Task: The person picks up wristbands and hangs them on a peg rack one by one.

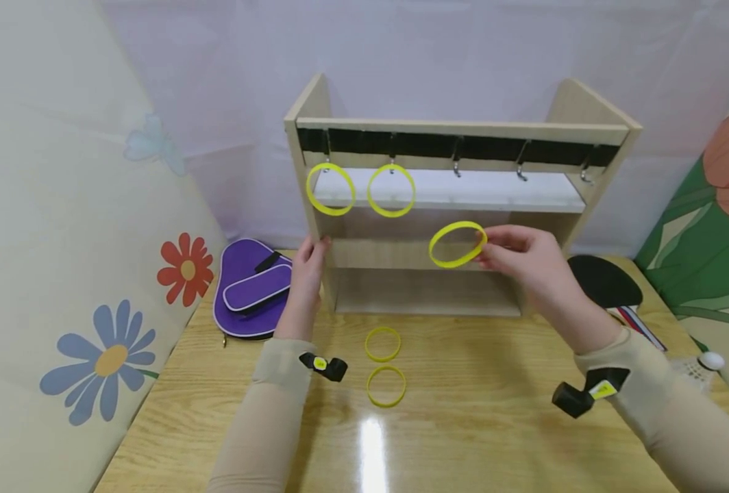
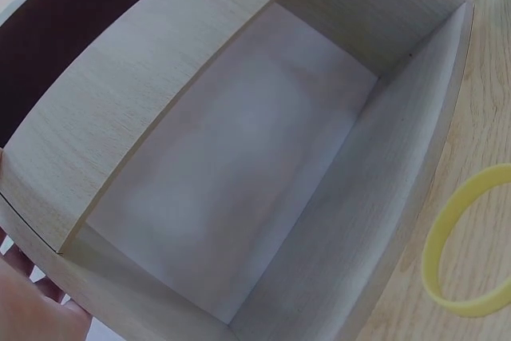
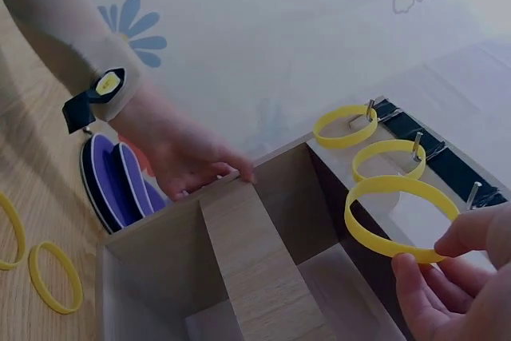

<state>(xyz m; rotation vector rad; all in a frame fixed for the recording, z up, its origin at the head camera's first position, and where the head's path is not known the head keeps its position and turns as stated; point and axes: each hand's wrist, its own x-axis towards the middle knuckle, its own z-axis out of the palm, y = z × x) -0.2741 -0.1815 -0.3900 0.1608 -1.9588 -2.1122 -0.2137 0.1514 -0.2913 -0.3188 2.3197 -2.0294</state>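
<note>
My right hand (image 1: 527,263) pinches a yellow ring (image 3: 363,235) between thumb and fingers, in front of the wooden rack (image 1: 377,253) and below its row of metal hooks. Two similar rings hang there: one ring (image 1: 332,211) on the leftmost hook, another ring (image 1: 391,213) on the second. The remaining hooks (image 1: 456,168) are bare. With my left hand (image 1: 305,281) I grip the rack's left side panel, thumb at its front edge; the other fingers are partly hidden behind it. On the table lie a ring (image 1: 383,359) and, nearer me, a ring (image 1: 386,404).
A purple case (image 1: 256,294) lies left of the rack, beside my left forearm. To the right are a black paddle (image 1: 605,281) and a shuttlecock (image 1: 703,366), close to my right forearm. The wooden table (image 1: 463,424) stretches in front; patterned cloth surrounds it.
</note>
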